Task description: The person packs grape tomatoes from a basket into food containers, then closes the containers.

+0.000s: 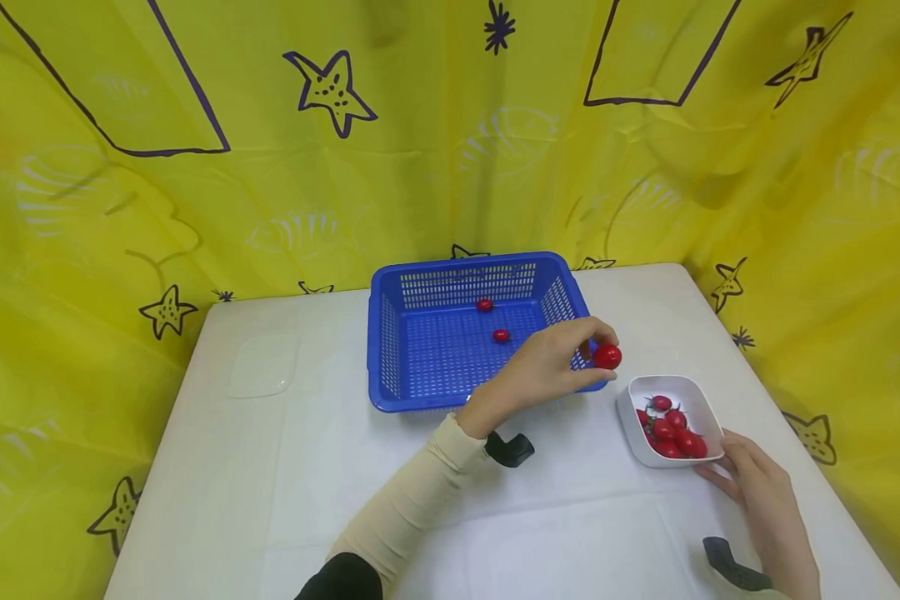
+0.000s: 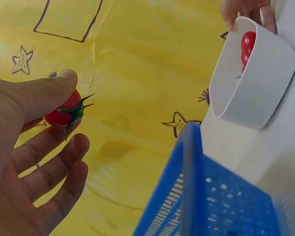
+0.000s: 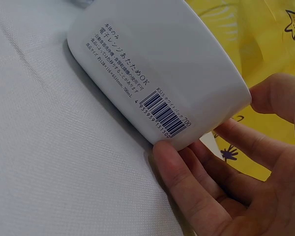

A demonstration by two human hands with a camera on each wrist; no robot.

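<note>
Between thumb and fingertips my left hand (image 1: 543,367) pinches a red cherry tomato (image 1: 607,357), just off the right front corner of a blue basket (image 1: 412,406). Its green stem cap shows in the left wrist view, where the tomato (image 2: 64,113) hangs clear of everything else. Two more cherry tomatoes (image 1: 484,305) lie inside the basket. A white square container (image 1: 708,408) holds several tomatoes (image 1: 675,433). At its near right corner my right hand (image 1: 765,492) grips the container; the right wrist view shows thumb and fingers on the printed wall (image 3: 152,73).
A clear plastic lid (image 1: 262,367) lies on the left of the white table (image 1: 330,483). Yellow curtains (image 1: 420,183) with starfish drawings hang behind and at both sides. The basket's rim stands beside the left forearm.
</note>
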